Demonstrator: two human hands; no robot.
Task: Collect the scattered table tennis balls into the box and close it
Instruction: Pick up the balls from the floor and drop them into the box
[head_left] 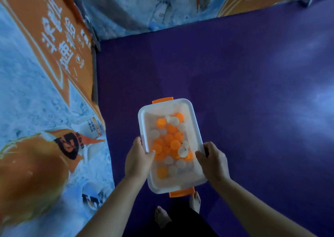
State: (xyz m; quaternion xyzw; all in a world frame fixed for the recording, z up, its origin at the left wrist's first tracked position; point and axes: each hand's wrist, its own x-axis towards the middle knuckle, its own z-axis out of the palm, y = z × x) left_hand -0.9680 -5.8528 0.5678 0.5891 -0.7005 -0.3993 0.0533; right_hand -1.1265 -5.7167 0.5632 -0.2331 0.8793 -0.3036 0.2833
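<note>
Both hands are gripping the box's long rims, left hand point(139, 157) at nine o'clock, right hand point(213, 159) at three, holding the box point(169, 104) above the floor point(235, 74); tilting it risks spilling the balls point(169, 141), no lid showing.

White box point(144, 121) with orange latches point(162, 100) — orange and white balls point(170, 142) — over purple floor point(253, 92).

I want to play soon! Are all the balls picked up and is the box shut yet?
Nearly. Done: orange and white balls fill the box, and none show on the purple floor. In hand: the left hand and right hand grip the box's long sides. I cannot tell whether a clear lid is already on it. Left: the orange clips may still need snapping.
</note>
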